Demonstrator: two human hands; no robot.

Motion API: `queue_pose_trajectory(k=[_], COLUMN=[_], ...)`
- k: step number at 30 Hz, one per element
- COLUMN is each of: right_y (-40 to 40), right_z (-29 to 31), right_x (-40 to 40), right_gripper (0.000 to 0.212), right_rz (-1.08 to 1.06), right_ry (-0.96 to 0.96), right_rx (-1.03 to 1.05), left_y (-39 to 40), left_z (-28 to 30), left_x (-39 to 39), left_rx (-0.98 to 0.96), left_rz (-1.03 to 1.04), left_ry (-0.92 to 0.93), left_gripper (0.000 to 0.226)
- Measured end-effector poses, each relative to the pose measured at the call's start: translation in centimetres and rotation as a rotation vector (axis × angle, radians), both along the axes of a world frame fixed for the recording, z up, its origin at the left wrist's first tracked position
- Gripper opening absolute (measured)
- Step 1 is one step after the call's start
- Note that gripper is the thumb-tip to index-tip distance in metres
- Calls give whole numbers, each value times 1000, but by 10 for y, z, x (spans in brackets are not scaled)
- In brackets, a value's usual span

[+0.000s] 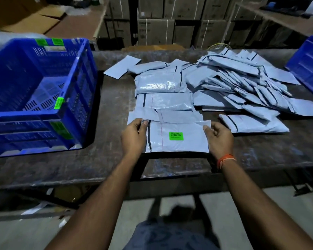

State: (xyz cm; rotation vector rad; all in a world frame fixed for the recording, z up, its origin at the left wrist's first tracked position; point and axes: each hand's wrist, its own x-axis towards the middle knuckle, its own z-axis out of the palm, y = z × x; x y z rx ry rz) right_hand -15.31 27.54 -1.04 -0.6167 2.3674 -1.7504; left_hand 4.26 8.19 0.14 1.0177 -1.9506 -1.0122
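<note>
- The person stands at the near edge of a worn table (107,141), both arms stretched out over it
- The left hand (134,136) pinches the top left corner of a labelled mailer (177,141) between thumb and fingers
- The right hand (219,138) pinches the mailer's top right corner the same way, its other fingers curled loosely behind
- The labelled mailer is a grey plastic parcel that lies flat at the table's near edge, between the two hands; a green label (176,136) with a barcode sits near its middle
- Just beyond it a row of mailers (163,91) runs away from the person, each overlapping the next; no label shows on their upper faces
- To the right a loose pile of mailers (242,83) spreads across the table, many deep
- A blue crate (76,87) stands on the table to the left; its slotted floor is visible, so few parcels, if any, seem to have gone in
- Judged from this, the work is in its early part: one parcel is labelled and in hand, ready to be lifted or set aside, while the row and the whole pile remain to be dealt with
</note>
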Motion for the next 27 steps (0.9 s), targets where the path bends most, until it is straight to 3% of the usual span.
queue_pose_trajectory(k=[5,11,14,16,18,21,23,27], right_y=[32,54,53,54,53,47,45,51], right_z=[-24,-36,-28,-25,-25,-31,-40,-50], right_x=[0,-2,-2,4,14,39,51,45], right_gripper=[16,27,34,46,52,60,60,62], right_rz=[-15,-66,-72,-65,49,386,515,578], right_ry=[160,350,475,628,751,741,716,720], right_rx=[158,530,605,625,569,584,663,771], left_y=[34,71,89,105,122,139,141,135], left_z=[-15,-27,-26,-26,-29,-43,-52,-56], left_x=[4,4,-3,-1,-2,-7,-10,-8], left_rx=[-60,-235,-318,-480,-636,-604,-559,-572], left_rz=[106,130,179,167,-14,-256,-266,-274], left_ry=[-134,-509,-535,-497,-426,-482,-589,-768], left_gripper=[36,25,23,32,39,48,52,54])
